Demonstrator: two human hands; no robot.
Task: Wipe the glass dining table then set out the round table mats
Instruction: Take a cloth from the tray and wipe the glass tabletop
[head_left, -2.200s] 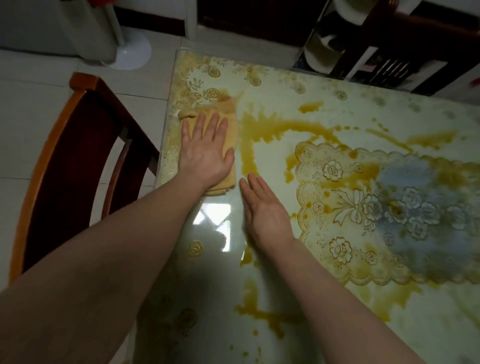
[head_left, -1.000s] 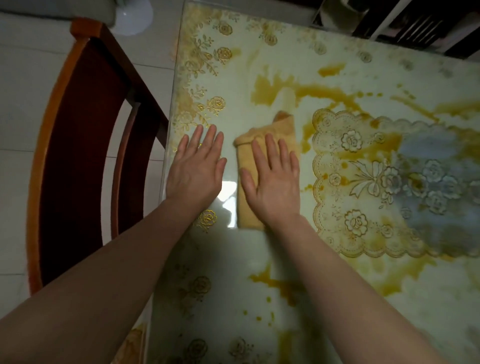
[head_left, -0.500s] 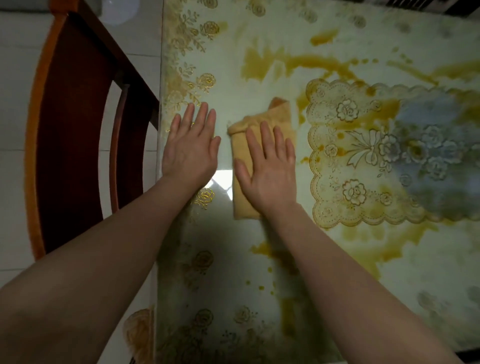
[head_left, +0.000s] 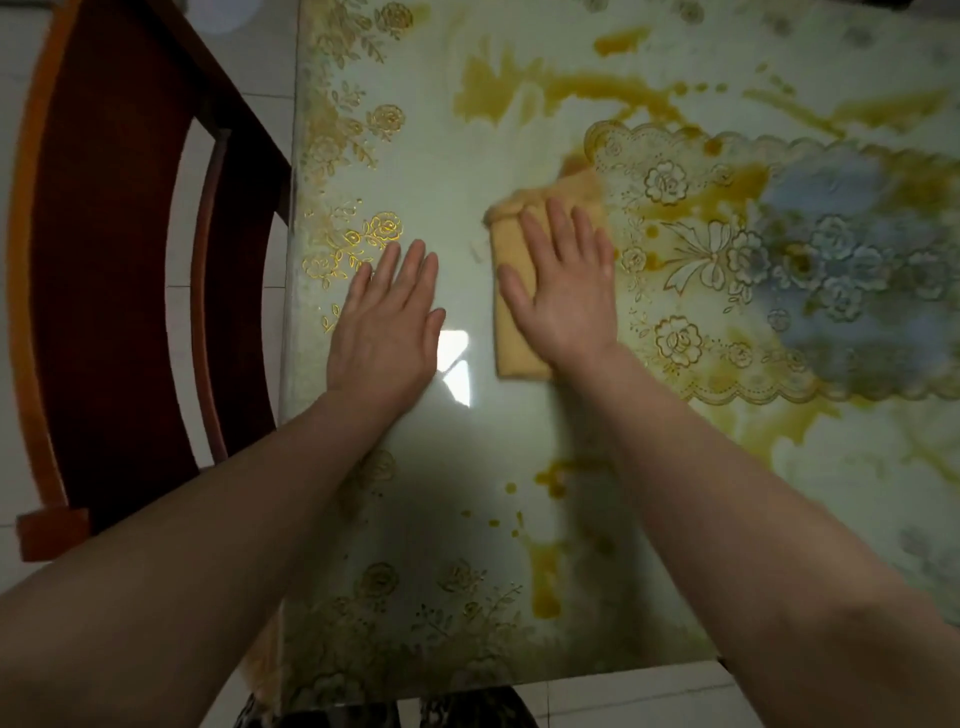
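A glass dining table with a pale floral cover under it carries yellow-brown spill streaks. A folded yellow cloth lies on the glass at the left edge of a lace-patterned floral panel. My right hand presses flat on the cloth with straight fingers. To its left, my left hand rests flat on the bare glass near the table's left edge. No round mats are in view.
A dark red wooden chair with an orange rim stands tight against the table's left edge. Spill streaks run along the far side, more near the front edge. White floor tiles show below the front edge.
The cloth passed from under my left hand to under my right hand, which has pushed it right toward the lace panel. My left hand now lies on bare glass. The view has tilted downward.
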